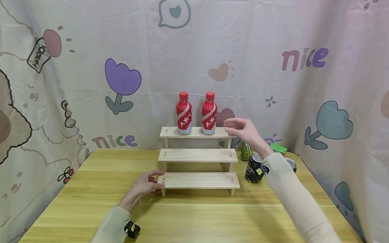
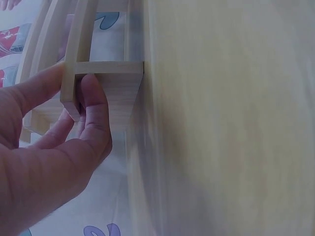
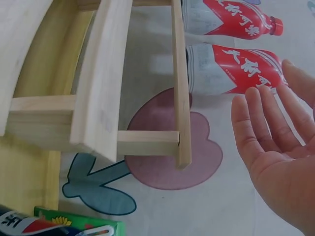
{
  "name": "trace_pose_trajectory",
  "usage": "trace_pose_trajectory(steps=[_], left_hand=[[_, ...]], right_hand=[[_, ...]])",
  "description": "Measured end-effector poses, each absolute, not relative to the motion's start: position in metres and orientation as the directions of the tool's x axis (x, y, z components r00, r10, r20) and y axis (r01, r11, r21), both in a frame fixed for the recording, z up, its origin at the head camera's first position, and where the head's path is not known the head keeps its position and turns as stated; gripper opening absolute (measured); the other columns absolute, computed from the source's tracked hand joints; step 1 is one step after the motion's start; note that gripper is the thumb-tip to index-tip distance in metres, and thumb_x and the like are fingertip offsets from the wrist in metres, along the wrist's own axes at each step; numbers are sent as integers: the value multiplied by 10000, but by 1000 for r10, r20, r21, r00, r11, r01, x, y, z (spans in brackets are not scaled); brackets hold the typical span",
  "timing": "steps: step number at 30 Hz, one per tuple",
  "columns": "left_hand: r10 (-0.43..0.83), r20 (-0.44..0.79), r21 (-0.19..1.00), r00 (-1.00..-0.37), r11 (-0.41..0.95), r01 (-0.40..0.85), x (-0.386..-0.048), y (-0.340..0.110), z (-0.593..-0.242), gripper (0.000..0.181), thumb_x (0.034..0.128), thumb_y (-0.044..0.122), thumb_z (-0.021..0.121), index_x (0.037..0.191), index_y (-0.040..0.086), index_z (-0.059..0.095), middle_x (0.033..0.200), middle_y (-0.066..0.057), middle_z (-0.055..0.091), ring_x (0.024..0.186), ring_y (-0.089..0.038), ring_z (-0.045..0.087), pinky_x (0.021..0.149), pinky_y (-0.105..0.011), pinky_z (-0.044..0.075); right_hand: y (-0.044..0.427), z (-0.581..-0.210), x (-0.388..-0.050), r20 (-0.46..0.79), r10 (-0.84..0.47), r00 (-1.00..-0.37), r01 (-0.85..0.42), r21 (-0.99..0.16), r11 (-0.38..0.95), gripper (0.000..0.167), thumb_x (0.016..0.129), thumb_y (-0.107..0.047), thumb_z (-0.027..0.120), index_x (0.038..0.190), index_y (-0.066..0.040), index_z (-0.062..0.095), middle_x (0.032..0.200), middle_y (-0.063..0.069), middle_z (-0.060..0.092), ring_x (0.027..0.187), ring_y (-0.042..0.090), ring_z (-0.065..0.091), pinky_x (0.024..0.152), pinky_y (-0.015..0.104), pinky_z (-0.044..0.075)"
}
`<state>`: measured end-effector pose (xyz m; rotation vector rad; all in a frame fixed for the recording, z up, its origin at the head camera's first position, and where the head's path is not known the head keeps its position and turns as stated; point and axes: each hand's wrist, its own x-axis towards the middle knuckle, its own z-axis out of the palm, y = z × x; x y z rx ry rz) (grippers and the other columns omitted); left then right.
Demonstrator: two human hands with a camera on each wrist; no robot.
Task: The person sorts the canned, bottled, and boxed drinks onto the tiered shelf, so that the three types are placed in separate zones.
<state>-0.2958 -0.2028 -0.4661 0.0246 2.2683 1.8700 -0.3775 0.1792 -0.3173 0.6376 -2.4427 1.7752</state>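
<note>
A three-step wooden display rack (image 1: 198,156) stands on the table against the cloth. On its top step are two bottles with red caps and red labels, a left bottle (image 1: 184,114) and a right bottle (image 1: 209,114). My left hand (image 1: 146,185) grips the left end of the lowest step; in the left wrist view the thumb and curled fingers (image 2: 96,105) pinch the board's end. My right hand (image 1: 242,129) hovers by the right end of the top step. Its fingers (image 3: 263,113) are relaxed and hold nothing, close to the right bottle.
Right of the rack stands a black can (image 1: 254,169), with a green carton (image 1: 244,152) behind it. Another can (image 1: 291,164) and a green-topped box (image 1: 278,148) are partly hidden by my right arm. The patterned cloth (image 1: 160,62) hangs behind the wooden table (image 1: 191,231).
</note>
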Motion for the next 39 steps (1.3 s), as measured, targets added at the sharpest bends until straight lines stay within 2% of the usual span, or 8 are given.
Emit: trace_pose_trajectory(steps=[7,12,16,19,24,26,33,39], left_hand=[[158,-126,974,-979,209,-92,-294,-204,-468,572,843,-40,696,1369,-52,471,984,-166,604,811,-219,634,751,-337,587],[161,-122,973,-979,213,-86,-292,-206,-469,570,847,-29,696,1371,-53,472,982,-166,606,804,-213,636,749,-343,585],[173,-114,974,-978,215,-75,-293,-205,-468,577,844,-21,703,1370,-61,469,986,-167,608,801,-198,635,760,-353,589],[170,-118,974,-978,214,-80,-294,-205,-468,574,844,-23,703,1367,-62,470,979,-164,603,798,-195,630,757,-349,589],[155,-122,972,-980,217,-87,-297,-204,-467,577,842,-23,705,1370,-50,475,991,-166,598,805,-206,627,765,-351,589],[160,-119,973,-980,216,-83,-297,-203,-467,582,843,-22,705,1374,-52,469,1001,-170,601,809,-213,631,773,-359,590],[164,-119,975,-979,205,-84,-298,-202,-468,565,851,-25,699,1369,-47,477,986,-157,583,810,-206,621,754,-328,586],[166,-123,975,-978,202,-88,-296,-203,-467,576,845,-25,705,1370,-58,470,964,-145,576,798,-201,614,736,-313,586]], right_hand=[[193,-331,-368,220,-281,-934,-305,-900,311,446,914,-204,701,1307,-20,593,1281,209,628,950,95,660,794,236,564],[202,-339,-361,217,-275,-937,-308,-884,351,454,917,-196,697,1314,-8,585,1267,216,631,931,56,651,798,218,548],[212,-343,-355,209,-261,-942,-302,-869,393,451,911,-216,704,1305,-25,595,1245,183,650,958,92,654,852,279,547],[220,-347,-351,180,-255,-950,-279,-856,435,475,900,-266,714,1311,-60,595,1259,140,651,1050,161,641,940,351,521],[237,-357,-344,149,-197,-969,-227,-852,472,501,892,-322,720,1321,-100,589,1327,155,606,1204,285,574,1044,473,459],[243,-359,-339,145,-174,-974,-212,-855,474,504,903,-305,710,1335,-82,575,1360,183,574,1246,326,541,1065,509,437],[267,-381,-339,145,-151,-978,-200,-865,460,569,896,-299,716,1369,-43,530,1411,193,525,1297,378,492,1087,533,406],[275,-391,-336,132,-126,-983,-177,-860,479,539,916,-288,695,1367,-39,535,1427,190,501,1308,389,469,1084,555,403]])
